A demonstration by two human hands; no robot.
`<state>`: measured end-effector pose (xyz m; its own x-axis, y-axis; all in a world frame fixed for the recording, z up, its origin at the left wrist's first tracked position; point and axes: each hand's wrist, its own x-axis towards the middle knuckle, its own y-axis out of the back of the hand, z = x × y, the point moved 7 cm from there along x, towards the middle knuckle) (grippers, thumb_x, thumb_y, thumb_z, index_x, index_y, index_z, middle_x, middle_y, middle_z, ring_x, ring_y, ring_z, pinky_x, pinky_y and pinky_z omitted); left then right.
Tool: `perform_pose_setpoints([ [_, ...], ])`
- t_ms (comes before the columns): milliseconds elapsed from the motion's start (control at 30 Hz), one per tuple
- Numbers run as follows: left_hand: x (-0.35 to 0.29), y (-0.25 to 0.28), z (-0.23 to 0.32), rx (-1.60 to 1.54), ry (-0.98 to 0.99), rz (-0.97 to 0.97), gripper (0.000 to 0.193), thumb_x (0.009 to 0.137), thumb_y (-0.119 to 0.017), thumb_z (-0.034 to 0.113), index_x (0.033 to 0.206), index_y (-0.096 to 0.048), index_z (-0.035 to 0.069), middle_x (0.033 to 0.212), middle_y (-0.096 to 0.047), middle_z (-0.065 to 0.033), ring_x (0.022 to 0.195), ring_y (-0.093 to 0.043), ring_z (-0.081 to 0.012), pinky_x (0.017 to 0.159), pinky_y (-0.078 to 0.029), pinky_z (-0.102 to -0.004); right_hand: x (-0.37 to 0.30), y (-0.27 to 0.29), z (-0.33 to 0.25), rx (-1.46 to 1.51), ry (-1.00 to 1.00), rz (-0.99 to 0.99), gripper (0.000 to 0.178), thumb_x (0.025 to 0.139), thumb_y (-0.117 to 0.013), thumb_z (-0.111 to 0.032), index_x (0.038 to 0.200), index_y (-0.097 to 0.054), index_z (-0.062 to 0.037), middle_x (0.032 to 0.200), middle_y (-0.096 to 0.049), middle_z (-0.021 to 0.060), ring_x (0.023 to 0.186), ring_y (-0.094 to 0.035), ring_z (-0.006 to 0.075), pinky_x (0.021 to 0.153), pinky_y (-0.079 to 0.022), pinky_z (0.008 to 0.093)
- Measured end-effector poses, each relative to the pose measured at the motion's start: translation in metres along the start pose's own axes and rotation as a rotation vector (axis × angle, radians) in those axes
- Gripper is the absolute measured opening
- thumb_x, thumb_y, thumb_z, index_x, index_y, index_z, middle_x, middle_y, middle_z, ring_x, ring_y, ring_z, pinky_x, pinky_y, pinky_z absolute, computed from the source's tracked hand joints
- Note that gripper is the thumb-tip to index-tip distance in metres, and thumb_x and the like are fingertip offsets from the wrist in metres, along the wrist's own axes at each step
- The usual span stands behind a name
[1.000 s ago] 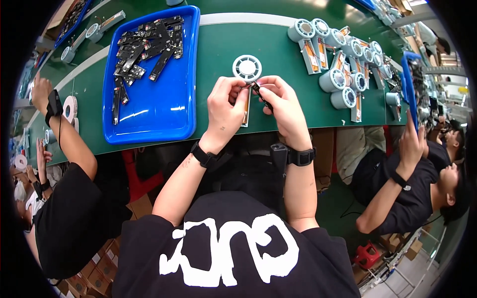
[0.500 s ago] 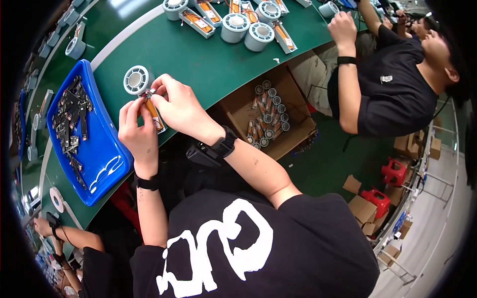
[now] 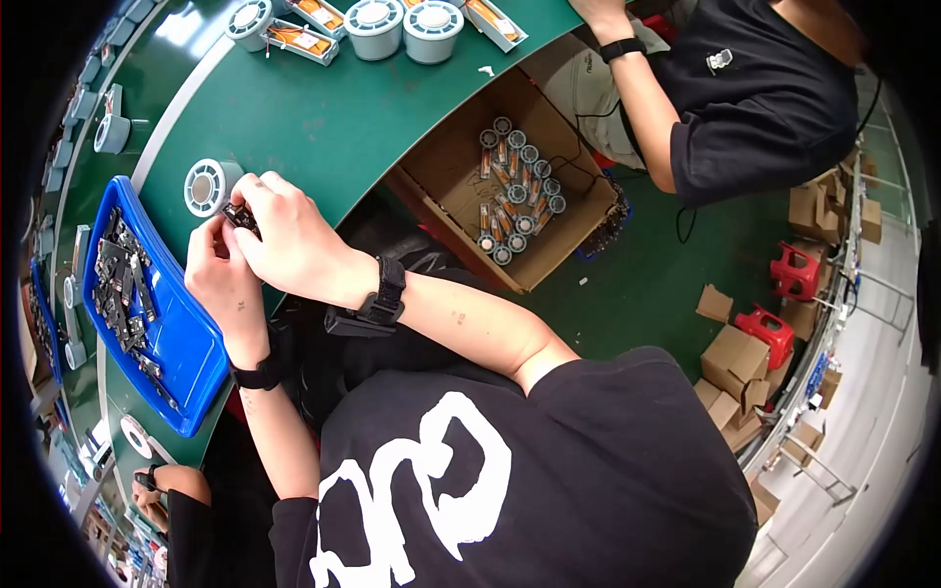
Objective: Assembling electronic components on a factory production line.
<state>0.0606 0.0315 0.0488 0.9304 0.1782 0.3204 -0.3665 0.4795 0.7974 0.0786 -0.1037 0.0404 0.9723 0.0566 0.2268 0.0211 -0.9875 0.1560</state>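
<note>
In front of me on the green table is a light grey-blue handheld fan body (image 3: 208, 187) with a round slotted head; its handle is mostly covered by my hands. My left hand (image 3: 227, 284) is closed, its fingertips pinched at the handle just below the head. From the right, my right hand (image 3: 299, 240) reaches over, closed with its fingertips on a small dark circuit board (image 3: 241, 218) at the base of the head. Beside my left hand lies a blue tray (image 3: 201, 377) holding many dark circuit boards (image 3: 125, 284).
More fan bodies (image 3: 372, 27) with orange batteries in their handles stand at the table's far side. A cardboard box (image 3: 431, 167) of similar units sits right of the table edge. A co-worker's arm (image 3: 642, 103) is at the upper right. A white tape roll (image 3: 136, 437) lies beyond the tray.
The view has shifted, so the table items appear moved left. The orange battery between my hands is now hidden, and a dark circuit board shows at my fingertips. My right hand covers the handle more.
</note>
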Motion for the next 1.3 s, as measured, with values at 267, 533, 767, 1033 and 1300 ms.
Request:
perform_pose_setpoints([
  [267,0.006,-0.006,-0.048,-0.403,0.382,0.139,0.033,0.089,-0.074,0.008,0.114,-0.055,0.0,0.09,-0.063,-0.0067,0.082,-0.062,-0.014,0.07,-0.052,-0.0296,0.004,-0.007,-0.004,-0.013,0.002,-0.097,0.02,0.087,-0.066,-0.007,0.102,-0.062,0.0039,0.094,-0.064,0.0224,0.088,-0.066,0.0398,0.079,-0.055,0.0443],
  [533,0.004,-0.029,-0.047,-0.86,0.559,0.097,0.027,0.09,-0.071,0.005,0.109,-0.053,0.0,0.086,-0.063,-0.0065,0.078,-0.061,-0.0105,0.07,-0.051,-0.0264,0.007,-0.002,0.007,0.026,-0.217,-0.189,0.026,0.086,-0.073,-0.003,0.111,-0.067,0.0023,0.099,-0.07,0.0114,0.079,-0.064,0.0124,0.068,-0.055,0.0269],
  [767,-0.014,-0.029,-0.048,-1.082,0.64,-0.036,0.01,0.096,-0.064,0.001,0.105,-0.062,-0.003,0.09,-0.068,-0.006,0.073,-0.065,-0.0098,0.062,-0.055,-0.0252,0.005,-0.015,-0.01,-0.271,0.011,-0.116,0.028,0.085,-0.075,-0.002,0.111,-0.068,0.0004,0.1,-0.067,0.0118,0.08,-0.068,0.0183,0.068,-0.057,0.0303],
  [1033,-0.014,-0.022,-0.04,-1.022,0.55,-0.056,0.015,0.099,-0.06,0.002,0.111,-0.067,-0.004,0.094,-0.074,-0.0089,0.084,-0.072,-0.0117,0.071,-0.058,-0.0248,0.003,-0.029,-0.019,-0.527,0.251,-0.044,0.025,0.083,-0.076,-0.003,0.107,-0.069,-0.0008,0.104,-0.064,0.0146,0.087,-0.067,0.0279,0.072,-0.056,0.0369],
  [1300,-0.018,-0.018,-0.036,-0.807,0.4,-0.014,0.017,0.098,-0.061,0.004,0.11,-0.069,-0.005,0.096,-0.076,-0.0136,0.086,-0.074,-0.0157,0.073,-0.058,-0.0266,0.005,-0.032,-0.017,-0.561,0.302,-0.016,0.028,0.084,-0.073,-0.004,0.111,-0.067,-0.0004,0.106,-0.062,0.0165,0.1,-0.059,0.0349,0.085,-0.05,0.0446],
])
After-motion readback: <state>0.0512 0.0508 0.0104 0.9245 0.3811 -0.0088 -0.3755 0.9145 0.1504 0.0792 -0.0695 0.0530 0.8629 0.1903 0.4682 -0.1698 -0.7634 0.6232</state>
